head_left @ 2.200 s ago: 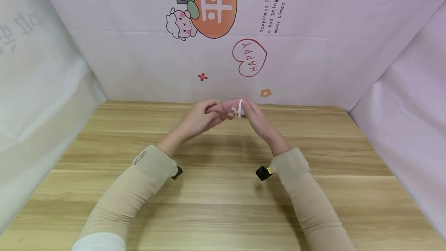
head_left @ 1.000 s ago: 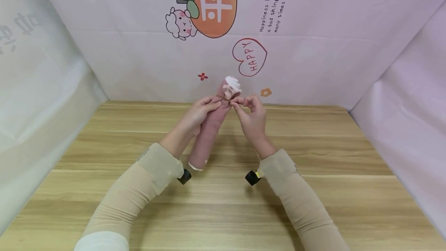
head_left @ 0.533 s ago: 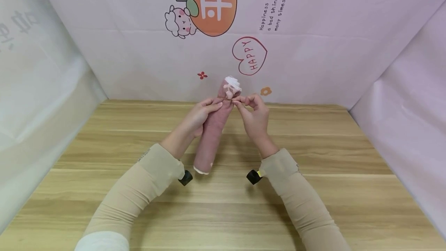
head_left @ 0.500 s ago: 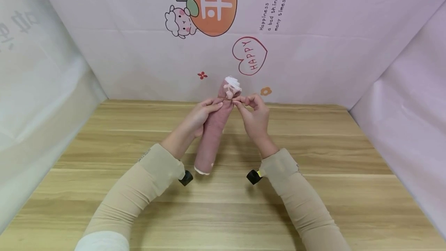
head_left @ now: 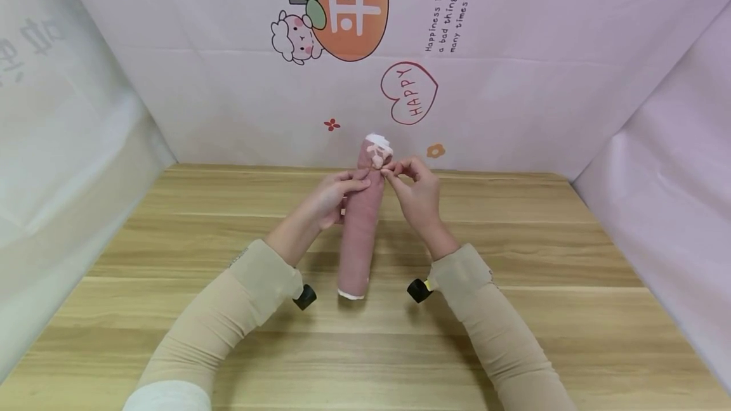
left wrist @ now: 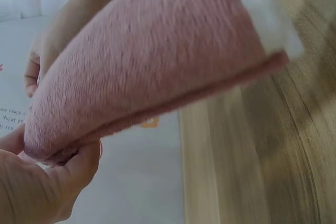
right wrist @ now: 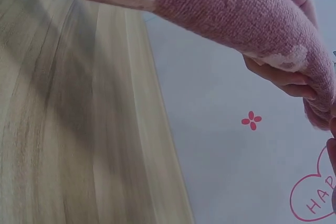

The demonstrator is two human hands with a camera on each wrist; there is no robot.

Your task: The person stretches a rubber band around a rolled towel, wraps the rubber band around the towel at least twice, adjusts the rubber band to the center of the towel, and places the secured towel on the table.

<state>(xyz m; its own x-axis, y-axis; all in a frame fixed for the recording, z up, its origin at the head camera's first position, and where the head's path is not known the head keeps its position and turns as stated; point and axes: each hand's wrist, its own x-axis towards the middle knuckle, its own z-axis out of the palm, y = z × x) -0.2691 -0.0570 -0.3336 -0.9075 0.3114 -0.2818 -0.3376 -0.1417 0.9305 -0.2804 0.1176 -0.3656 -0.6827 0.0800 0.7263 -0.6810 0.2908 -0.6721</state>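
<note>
A rolled pink towel [head_left: 360, 233] with white edges hangs above the table in the head view, cinched near its top by a thin brown cord [head_left: 374, 169]. My left hand [head_left: 334, 198] grips the roll from the left, just below the cinch. On the other side, my right hand [head_left: 419, 195] pinches at the cord with thumb and forefinger. The left wrist view has the towel [left wrist: 142, 61] large across it, partly hiding the right hand behind. In the right wrist view, left fingers [right wrist: 281, 80] wrap beneath the towel [right wrist: 220, 9], and right fingertips appear at the edge.
The wooden table [head_left: 354, 360] reaches back to a white printed backdrop [head_left: 228, 106] close behind the hands. White fabric [head_left: 674, 163] walls in the right side, with a similar sheet at left. A small black camera [head_left: 419, 290] sticks out from the right wrist.
The towel, sideways and mostly hidden between both hands at first, was turned upright. Its lower end has since swung right and toward me, and its top has dropped slightly. The right hand keeps pinching.
</note>
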